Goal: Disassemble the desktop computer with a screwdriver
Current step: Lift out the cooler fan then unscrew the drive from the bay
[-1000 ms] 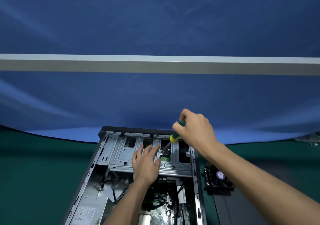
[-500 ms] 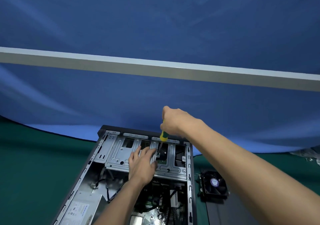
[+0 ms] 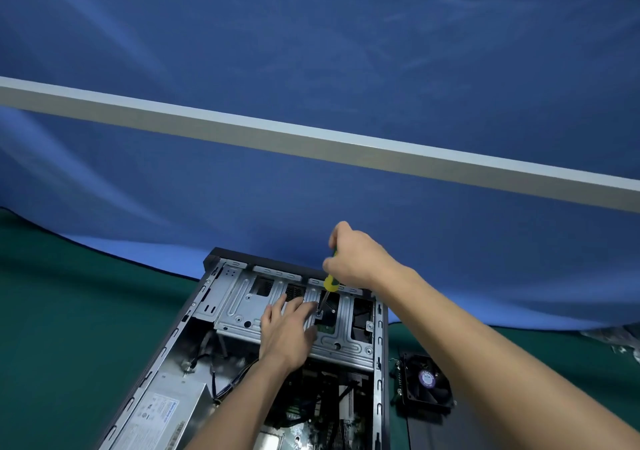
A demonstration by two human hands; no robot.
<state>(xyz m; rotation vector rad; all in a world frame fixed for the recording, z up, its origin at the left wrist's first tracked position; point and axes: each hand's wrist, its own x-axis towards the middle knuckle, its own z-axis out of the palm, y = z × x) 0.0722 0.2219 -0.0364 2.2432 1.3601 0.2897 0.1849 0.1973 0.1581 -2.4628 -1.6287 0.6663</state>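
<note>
Green cloth covers the bench, and on it lies the desktop computer on its side with the side panel off, so the interior faces up at me. That orientation gives vertical access to the fasteners. At the lower left of the case sits the silver power supply, with its cables running inward.

Across the far end of the case is the metal drive cage. My left hand rests flat on that cage, fingers straight and spread, the fingertips lying just beside the screw position. I judge this placement steadies the cage and guides the tool tip; the hand grips nothing.

Just right of those fingertips, the screwdriver stands tilted, its shaft dropping into a cut-out in the cage. The tip and the screw head are too small to confirm as engaged. My right hand is closed round the green and yellow handle from above, a hold suited to pressing down while turning.

Right of the case, apart from it, a black cooling fan lies on a dark mat, evidently already removed. Cage removal is, in my judgement, the step in hand.
</note>
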